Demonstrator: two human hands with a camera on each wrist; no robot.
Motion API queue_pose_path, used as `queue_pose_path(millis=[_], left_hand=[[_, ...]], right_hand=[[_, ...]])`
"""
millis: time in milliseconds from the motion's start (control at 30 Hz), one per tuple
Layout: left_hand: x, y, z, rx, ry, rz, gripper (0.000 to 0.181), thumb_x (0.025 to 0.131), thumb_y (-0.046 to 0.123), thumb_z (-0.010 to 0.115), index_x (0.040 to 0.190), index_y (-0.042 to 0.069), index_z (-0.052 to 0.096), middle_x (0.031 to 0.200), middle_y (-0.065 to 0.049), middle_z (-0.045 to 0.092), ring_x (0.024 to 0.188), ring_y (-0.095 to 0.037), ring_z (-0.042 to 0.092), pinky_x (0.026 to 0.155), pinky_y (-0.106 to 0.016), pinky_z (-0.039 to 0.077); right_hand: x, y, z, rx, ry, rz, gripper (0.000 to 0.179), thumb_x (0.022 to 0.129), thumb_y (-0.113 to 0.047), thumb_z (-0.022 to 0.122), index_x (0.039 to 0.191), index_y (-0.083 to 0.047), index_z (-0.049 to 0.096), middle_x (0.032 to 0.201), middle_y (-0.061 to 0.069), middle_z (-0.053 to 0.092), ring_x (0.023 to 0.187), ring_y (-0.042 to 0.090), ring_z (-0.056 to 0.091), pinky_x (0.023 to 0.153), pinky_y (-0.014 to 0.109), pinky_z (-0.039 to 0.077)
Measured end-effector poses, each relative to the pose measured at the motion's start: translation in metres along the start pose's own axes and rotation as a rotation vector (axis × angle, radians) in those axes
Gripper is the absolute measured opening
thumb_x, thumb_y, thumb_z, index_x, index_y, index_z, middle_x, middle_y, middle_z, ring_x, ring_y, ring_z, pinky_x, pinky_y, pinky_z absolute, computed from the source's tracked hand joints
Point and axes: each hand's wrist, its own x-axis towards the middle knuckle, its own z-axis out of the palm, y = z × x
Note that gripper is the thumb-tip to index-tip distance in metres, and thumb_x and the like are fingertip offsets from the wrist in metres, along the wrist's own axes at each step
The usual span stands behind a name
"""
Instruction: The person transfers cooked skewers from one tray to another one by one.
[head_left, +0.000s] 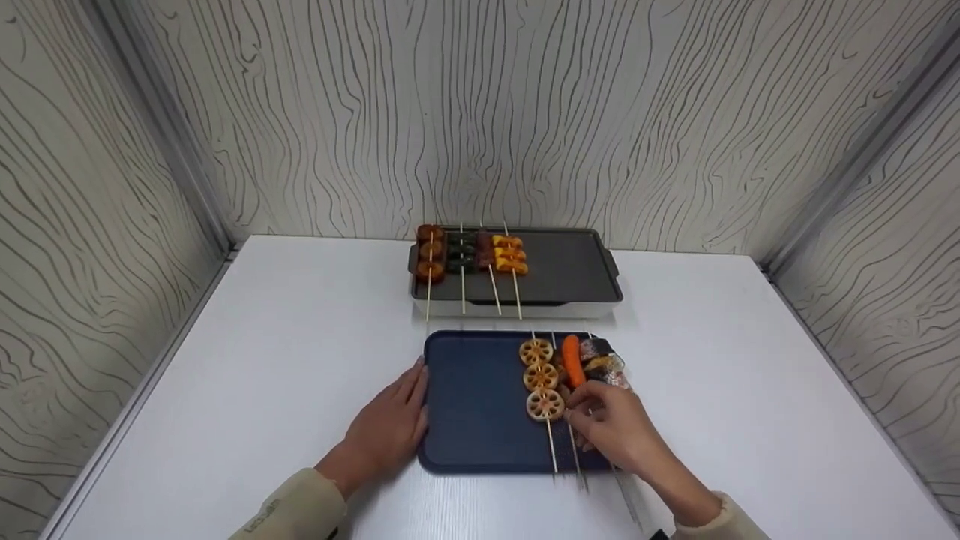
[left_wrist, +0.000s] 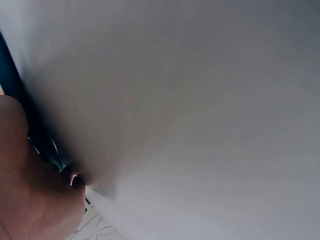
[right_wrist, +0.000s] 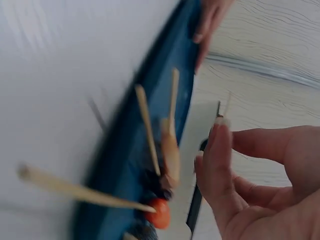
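A dark blue tray [head_left: 480,405] lies on the table, and my left hand [head_left: 386,427] rests along its left edge with fingers extended. Skewers lie on its right side: lotus root slices [head_left: 545,406], an orange-red sausage [head_left: 572,360], and dark-skinned pieces [head_left: 606,367]. Over these skewers is my right hand [head_left: 615,427], fingers loosely bent. In the right wrist view, the sausage's stick [right_wrist: 85,192] extends away from the right hand [right_wrist: 265,185], and nothing shows held between thumb and fingers. The left wrist view catches part of the left hand [left_wrist: 40,200] beside the tray.
Behind the tray stands a dark grill plate [head_left: 570,266] on a pale base. On its left half lie several skewers, including round brown slices [head_left: 430,251], dark green pieces [head_left: 462,251] and yellow-orange pieces [head_left: 510,253]. Patterned panels [head_left: 480,112] enclose the white table [head_left: 300,315].
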Motion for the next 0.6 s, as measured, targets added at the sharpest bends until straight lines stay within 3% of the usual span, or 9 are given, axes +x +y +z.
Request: queue_pose_path(millis=[167,333,600], left_hand=[[0.0,0.003,-0.004,0.004,-0.002,-0.003,0.058,0.111,0.03,0.038,0.157,-0.005,0.033,0.167,-0.016,0.027,0.151,-0.031,0.032,0.12,-0.043,0.035],[-0.001,0.004,-0.005,-0.005,-0.012,-0.008,0.058,0.111,0.03,0.038,0.158,-0.004,0.032,0.167,-0.016,0.026,0.151,-0.031,0.032,0.12,-0.044,0.035],[-0.001,0.004,-0.008,-0.029,-0.018,-0.008,0.058,0.11,0.028,0.039,0.157,-0.005,0.031,0.167,-0.018,0.027,0.151,-0.033,0.033,0.12,-0.046,0.035]], right_hand=[[0.0,-0.003,-0.021,-0.157,0.111,-0.02,0.022,0.094,-0.008,0.072,0.114,0.0,0.068,0.097,0.006,0.067,0.079,0.017,0.065,0.065,0.03,0.055],[0.0,0.008,-0.039,-0.272,0.178,-0.07,0.027,0.093,-0.007,0.072,0.118,0.001,0.067,0.108,0.012,0.068,0.092,0.023,0.067,0.077,0.036,0.055],[0.003,0.034,-0.052,-0.302,0.17,-0.018,0.026,0.096,-0.01,0.069,0.117,0.004,0.065,0.102,0.01,0.068,0.086,0.022,0.069,0.066,0.031,0.055]])
